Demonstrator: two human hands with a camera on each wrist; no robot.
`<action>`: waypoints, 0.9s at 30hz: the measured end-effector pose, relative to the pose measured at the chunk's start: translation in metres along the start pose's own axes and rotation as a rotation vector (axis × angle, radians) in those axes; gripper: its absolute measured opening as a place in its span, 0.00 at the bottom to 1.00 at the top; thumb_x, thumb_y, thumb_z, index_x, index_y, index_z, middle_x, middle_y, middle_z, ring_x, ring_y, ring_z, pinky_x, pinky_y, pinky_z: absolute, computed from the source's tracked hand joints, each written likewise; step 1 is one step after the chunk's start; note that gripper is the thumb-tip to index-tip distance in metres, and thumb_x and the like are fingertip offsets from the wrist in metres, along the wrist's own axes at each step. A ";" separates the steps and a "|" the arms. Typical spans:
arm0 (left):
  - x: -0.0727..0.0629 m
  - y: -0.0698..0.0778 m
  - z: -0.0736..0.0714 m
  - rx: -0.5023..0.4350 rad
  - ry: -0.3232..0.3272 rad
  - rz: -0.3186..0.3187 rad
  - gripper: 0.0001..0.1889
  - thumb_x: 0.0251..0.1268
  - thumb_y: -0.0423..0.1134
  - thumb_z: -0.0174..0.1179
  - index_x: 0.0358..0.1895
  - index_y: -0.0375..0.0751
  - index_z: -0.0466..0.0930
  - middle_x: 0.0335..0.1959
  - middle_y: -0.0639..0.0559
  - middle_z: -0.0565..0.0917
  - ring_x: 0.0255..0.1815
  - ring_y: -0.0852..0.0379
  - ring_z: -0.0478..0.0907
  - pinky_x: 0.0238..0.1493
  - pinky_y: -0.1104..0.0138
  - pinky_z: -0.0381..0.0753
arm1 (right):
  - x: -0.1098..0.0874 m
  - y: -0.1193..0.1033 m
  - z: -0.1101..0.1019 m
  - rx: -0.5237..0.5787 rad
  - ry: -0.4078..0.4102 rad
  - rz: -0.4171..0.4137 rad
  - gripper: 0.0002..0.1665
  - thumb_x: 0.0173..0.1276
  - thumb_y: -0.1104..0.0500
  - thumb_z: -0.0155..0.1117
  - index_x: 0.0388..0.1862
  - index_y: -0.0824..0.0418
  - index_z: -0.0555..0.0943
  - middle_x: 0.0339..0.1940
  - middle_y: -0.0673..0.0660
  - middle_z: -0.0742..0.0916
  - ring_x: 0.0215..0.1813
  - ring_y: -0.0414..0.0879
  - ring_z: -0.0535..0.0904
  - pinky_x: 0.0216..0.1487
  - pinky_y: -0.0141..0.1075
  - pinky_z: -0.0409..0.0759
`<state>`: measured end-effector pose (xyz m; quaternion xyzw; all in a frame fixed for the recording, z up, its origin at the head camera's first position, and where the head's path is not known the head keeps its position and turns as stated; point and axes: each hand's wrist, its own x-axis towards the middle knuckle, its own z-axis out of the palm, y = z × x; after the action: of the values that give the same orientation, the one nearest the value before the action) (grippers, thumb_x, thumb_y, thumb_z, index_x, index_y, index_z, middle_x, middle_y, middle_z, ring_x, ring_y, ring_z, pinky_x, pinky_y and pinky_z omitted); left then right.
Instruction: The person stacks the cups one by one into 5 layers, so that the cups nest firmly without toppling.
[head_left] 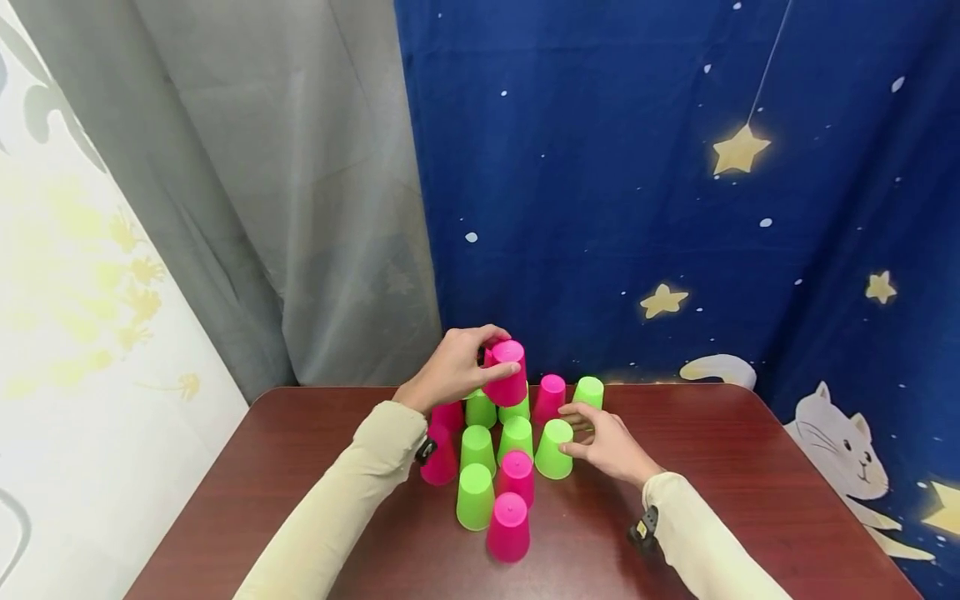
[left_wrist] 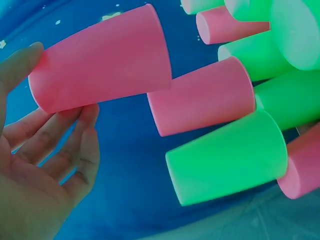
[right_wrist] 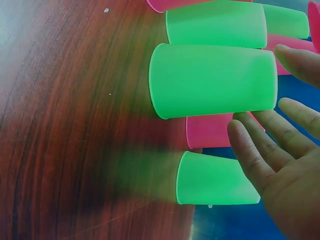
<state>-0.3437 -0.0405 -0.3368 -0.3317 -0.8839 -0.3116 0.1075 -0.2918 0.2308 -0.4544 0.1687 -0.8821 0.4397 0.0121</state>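
My left hand [head_left: 461, 367] holds an upside-down pink cup [head_left: 508, 371] above the back of a cup group, thumb on one side and fingers on the other. In the left wrist view its rim overlaps another pink cup [left_wrist: 205, 100]; whether they touch I cannot tell. My right hand [head_left: 607, 446] is at an upside-down green cup [head_left: 553, 454] on the table, fairly straight fingers and thumb spread about it. In the right wrist view the thumb is by the base of this green cup [right_wrist: 215, 80], with fingertips along its lower side.
Several upside-down green and pink cups stand close together on the brown table [head_left: 322, 500]. A pink cup [head_left: 508, 529] is nearest the front, and a green cup [head_left: 589, 390] stands at the back right. Behind the table hang a blue starry curtain [head_left: 585, 167] and a grey curtain [head_left: 352, 208].
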 end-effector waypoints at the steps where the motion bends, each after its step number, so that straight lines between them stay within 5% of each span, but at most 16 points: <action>1: 0.004 0.000 0.003 -0.003 0.000 -0.002 0.23 0.61 0.50 0.70 0.56 0.45 0.81 0.42 0.52 0.87 0.39 0.54 0.82 0.40 0.68 0.83 | 0.000 0.001 0.000 0.001 0.002 0.004 0.32 0.60 0.61 0.75 0.62 0.67 0.76 0.53 0.64 0.88 0.54 0.59 0.85 0.55 0.52 0.85; 10: 0.041 -0.001 0.029 0.013 -0.013 -0.065 0.22 0.63 0.51 0.69 0.55 0.42 0.80 0.46 0.48 0.87 0.45 0.52 0.84 0.46 0.65 0.86 | 0.000 0.009 0.006 -0.004 0.014 0.022 0.28 0.60 0.60 0.76 0.58 0.63 0.79 0.49 0.61 0.88 0.51 0.55 0.87 0.53 0.50 0.86; 18: 0.057 -0.005 0.048 0.094 -0.058 -0.120 0.25 0.64 0.54 0.67 0.57 0.42 0.80 0.48 0.47 0.86 0.53 0.49 0.79 0.49 0.62 0.84 | 0.000 0.011 0.010 0.011 0.019 0.002 0.27 0.60 0.60 0.76 0.58 0.63 0.79 0.49 0.61 0.88 0.50 0.55 0.87 0.52 0.50 0.86; 27: 0.064 -0.014 0.065 0.180 -0.069 -0.169 0.25 0.67 0.55 0.64 0.60 0.43 0.78 0.51 0.47 0.86 0.70 0.41 0.67 0.69 0.49 0.64 | -0.001 0.014 0.010 0.013 0.032 0.014 0.27 0.60 0.59 0.76 0.58 0.61 0.80 0.49 0.60 0.88 0.49 0.54 0.88 0.51 0.48 0.87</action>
<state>-0.4001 0.0248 -0.3687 -0.2556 -0.9363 -0.2274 0.0797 -0.2941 0.2306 -0.4714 0.1556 -0.8800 0.4482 0.0222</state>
